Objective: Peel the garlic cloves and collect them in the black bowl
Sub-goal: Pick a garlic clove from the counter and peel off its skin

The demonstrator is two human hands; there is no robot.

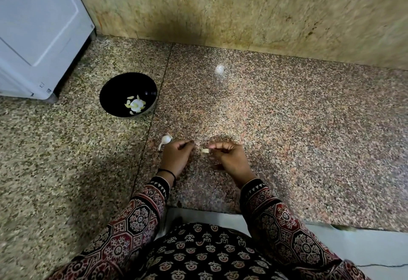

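A black bowl (pixel 114 94) stands on the granite counter at the left and holds several pale peeled garlic cloves (pixel 135 104). My right hand (pixel 229 158) pinches a small garlic clove (pixel 204 151) between thumb and fingertips. My left hand (pixel 176 155) is beside it with fingers curled, fingertips pinched close to the clove; whether a bit of skin sits between them I cannot tell. A white piece of garlic skin or bulb remnant (pixel 166 140) lies on the counter just beyond my left hand.
A white appliance (pixel 37 37) stands at the back left, close to the bowl. A stone wall (pixel 242 10) runs along the back of the counter. The counter's front edge (pixel 220 212) is near my body.
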